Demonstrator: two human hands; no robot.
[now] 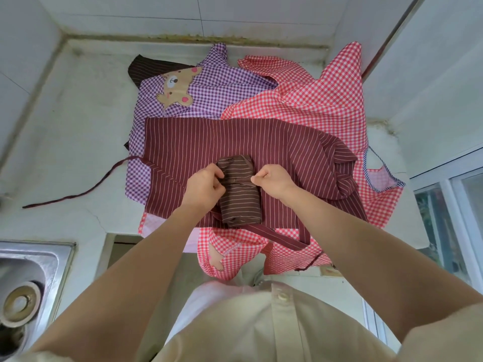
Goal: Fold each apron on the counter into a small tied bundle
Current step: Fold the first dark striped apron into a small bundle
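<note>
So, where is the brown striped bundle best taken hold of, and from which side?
Grip the brown striped bundle across its middle, from above, thumb and fingers on its two long sides. The tie, pinched by the left hand and right hand, cinches it there; the ends look looser.

Soft, even daylight — faint shadows, sharp centre, wide-angle bending at the edges

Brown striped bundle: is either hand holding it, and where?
The left hand and right hand each pinch the tie crossing the middle of the brown striped bundle, one on each side.
</note>
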